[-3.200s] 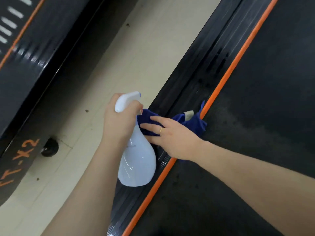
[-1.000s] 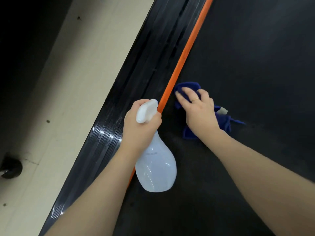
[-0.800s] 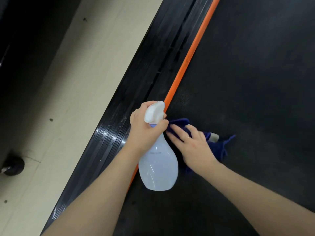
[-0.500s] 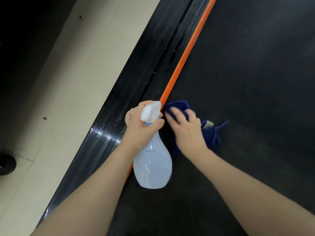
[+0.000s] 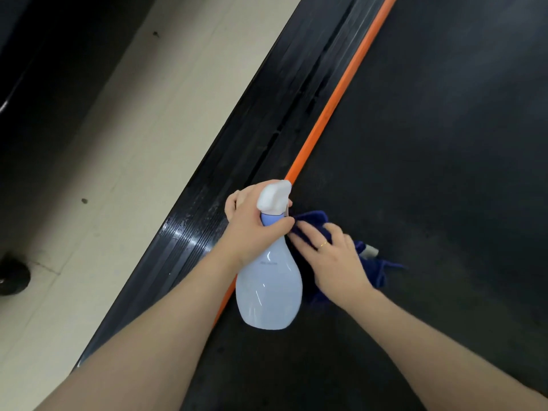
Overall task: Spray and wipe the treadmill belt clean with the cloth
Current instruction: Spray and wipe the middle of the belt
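Belt [image 5: 430,143]: cloth [image 5: 314,221] seemingly under right grip [image 5: 338,262].

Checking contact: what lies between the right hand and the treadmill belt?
In the head view, only the blue cloth lies between the right hand and the treadmill belt.

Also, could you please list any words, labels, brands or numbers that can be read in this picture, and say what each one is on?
Nothing can be read.
Spray bottle: one small line of grey print on its body, too small and blurred to read.
Cloth: a pale tag at its edge, no print readable.
Treadmill belt: no lettering in view.
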Demonstrator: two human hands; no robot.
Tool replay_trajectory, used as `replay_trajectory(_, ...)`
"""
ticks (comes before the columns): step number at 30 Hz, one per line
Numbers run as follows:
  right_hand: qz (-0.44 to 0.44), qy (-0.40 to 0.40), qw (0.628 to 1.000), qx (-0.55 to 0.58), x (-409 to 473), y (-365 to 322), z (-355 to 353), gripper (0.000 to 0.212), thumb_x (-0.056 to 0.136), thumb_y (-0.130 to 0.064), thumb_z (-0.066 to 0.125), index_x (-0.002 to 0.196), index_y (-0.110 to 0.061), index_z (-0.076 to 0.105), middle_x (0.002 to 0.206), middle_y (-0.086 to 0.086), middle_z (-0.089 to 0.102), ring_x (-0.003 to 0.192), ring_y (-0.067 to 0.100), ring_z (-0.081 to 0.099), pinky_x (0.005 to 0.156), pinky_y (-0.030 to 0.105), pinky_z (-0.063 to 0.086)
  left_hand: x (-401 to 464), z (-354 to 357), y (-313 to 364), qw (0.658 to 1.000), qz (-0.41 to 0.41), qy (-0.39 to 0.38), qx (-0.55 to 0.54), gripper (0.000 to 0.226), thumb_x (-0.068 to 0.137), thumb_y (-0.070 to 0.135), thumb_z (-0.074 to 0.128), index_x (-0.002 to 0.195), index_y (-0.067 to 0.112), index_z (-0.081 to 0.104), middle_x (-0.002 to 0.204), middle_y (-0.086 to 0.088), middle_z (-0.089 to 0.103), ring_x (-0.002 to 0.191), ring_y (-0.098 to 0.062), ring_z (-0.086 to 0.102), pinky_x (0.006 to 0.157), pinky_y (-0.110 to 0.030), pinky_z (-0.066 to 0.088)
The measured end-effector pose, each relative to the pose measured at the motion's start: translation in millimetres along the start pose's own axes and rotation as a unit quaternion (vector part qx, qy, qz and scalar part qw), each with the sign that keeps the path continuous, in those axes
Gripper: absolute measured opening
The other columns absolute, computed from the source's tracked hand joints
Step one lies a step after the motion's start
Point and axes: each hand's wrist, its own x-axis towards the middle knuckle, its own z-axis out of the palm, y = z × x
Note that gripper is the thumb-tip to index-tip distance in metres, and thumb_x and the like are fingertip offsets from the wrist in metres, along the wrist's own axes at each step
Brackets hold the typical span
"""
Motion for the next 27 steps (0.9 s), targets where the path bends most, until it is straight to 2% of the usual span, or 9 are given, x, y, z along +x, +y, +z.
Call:
replay_trajectory(2, -0.021, 0.017, 0.999, -0.027, 23.9, 23.0, -8.8, 0.056, 0.069, -0.007, 0.055, 0.123, -0.021, 0.062, 0.127, 0.005, 0.059, 0.098, 0.035, 0.041, 0.063, 0.041, 0.049, -1.2, 0.9, 0.6, 1.000, -0.002, -0.005, 0.006, 0.046, 0.070, 0.028, 0.056, 0.114, 0.040, 0.051, 0.095, 0.050, 0.050, 0.104, 0.037, 0.018, 0.110, -0.026, 0.014)
replay_trajectory(4, 0.099, 0.020, 0.994, -0.046, 57.1, 45.0, -15.4, 0.057, 0.078, -0.003, 0.047, 0.131, -0.023, 0.054, 0.137, 0.005, 0.051, 0.108, 0.039, 0.043, 0.074, 0.044, 0.046, -1.3, 1.4, 1.9, 1.000, 0.000, -0.011, 0.018, 0.045, 0.070, 0.028, 0.056, 0.107, 0.049, 0.044, 0.094, 0.061, 0.037, 0.100, 0.040, 0.012, 0.114, -0.037, 0.015)
replay_trajectory(7, 0.254, 0.011, 0.967, 0.002, 62.3, 27.5, -16.1, 0.071, 0.071, 0.002, 0.063, 0.136, -0.021, 0.049, 0.145, 0.005, 0.042, 0.116, 0.043, 0.040, 0.082, 0.048, 0.044, -1.3, 2.3, 4.0, 1.000, -0.005, -0.016, 0.025, 0.045, 0.069, 0.028, 0.055, 0.107, 0.049, 0.042, 0.092, 0.063, 0.033, 0.098, 0.042, 0.008, 0.116, -0.043, 0.014)
replay_trajectory(10, 0.106, 0.021, 0.994, -0.006, 5.6, -7.1, 0.6, 0.082, 0.046, -0.001, 0.078, 0.124, -0.017, 0.058, 0.131, 0.006, 0.053, 0.100, 0.036, 0.040, 0.064, 0.044, 0.050, 0.0, 3.8, 1.8, 1.000, 0.003, -0.006, 0.025, 0.052, 0.068, 0.030, 0.055, 0.120, 0.035, 0.053, 0.099, 0.048, 0.048, 0.113, 0.030, 0.017, 0.114, -0.028, 0.004)
replay_trajectory(13, 0.022, 0.022, 0.999, 0.019, -9.7, -0.4, 3.2, 0.064, 0.063, -0.001, 0.064, 0.123, -0.024, 0.056, 0.131, 0.003, 0.054, 0.098, 0.033, 0.039, 0.062, 0.042, 0.050, 0.3, 4.9, 0.4, 0.999, 0.004, 0.001, 0.032, 0.055, 0.068, 0.033, 0.054, 0.123, 0.026, 0.056, 0.103, 0.033, 0.050, 0.115, 0.028, 0.018, 0.113, -0.023, 0.000)
replay_trajectory(16, 0.146, 0.023, 0.989, -0.015, 34.4, 23.5, -8.6, 0.058, 0.077, -0.004, 0.041, 0.129, -0.024, 0.056, 0.135, 0.003, 0.053, 0.104, 0.039, 0.045, 0.070, 0.042, 0.046, -1.4, 3.4, 1.9, 1.000, -0.007, -0.006, 0.029, 0.054, 0.070, 0.033, 0.054, 0.123, 0.023, 0.057, 0.104, 0.034, 0.044, 0.105, 0.038, 0.007, 0.117, -0.037, 0.008)
replay_trajectory(19, 0.270, 0.028, 0.962, -0.001, 45.3, 6.0, -6.8, 0.070, 0.067, 0.003, 0.069, 0.132, -0.019, 0.054, 0.138, 0.006, 0.051, 0.109, 0.044, 0.046, 0.075, 0.045, 0.046, -2.4, 3.3, 4.6, 0.999, -0.022, -0.001, 0.025, 0.051, 0.074, 0.031, 0.059, 0.124, 0.025, 0.055, 0.103, 0.036, 0.037, 0.099, 0.043, 0.003, 0.118, -0.042, 0.013)
replay_trajectory(25, 0.063, -0.060, 0.996, 0.001, -41.5, -30.0, -5.3, 0.077, 0.047, -0.006, 0.084, 0.121, -0.019, 0.063, 0.132, 0.005, 0.054, 0.103, 0.036, 0.042, 0.067, 0.044, 0.052, -7.6, 4.4, 19.5, 0.999, -0.027, 0.022, 0.028, 0.058, 0.068, 0.034, 0.052, 0.125, 0.025, 0.054, 0.100, 0.035, 0.031, 0.101, 0.035, 0.009, 0.118, -0.042, 0.013)
replay_trajectory(27, 0.085, -0.057, 0.994, -0.021, -22.2, -2.9, -22.4, 0.075, 0.058, -0.004, 0.079, 0.129, -0.021, 0.057, 0.135, 0.005, 0.053, 0.105, 0.041, 0.049, 0.073, 0.045, 0.050, -5.1, 6.9, 20.6, 0.998, -0.033, 0.032, 0.038, 0.057, 0.067, 0.035, 0.051, 0.122, 0.024, 0.056, 0.103, 0.032, 0.038, 0.112, 0.023, 0.017, 0.117, -0.041, 0.014)
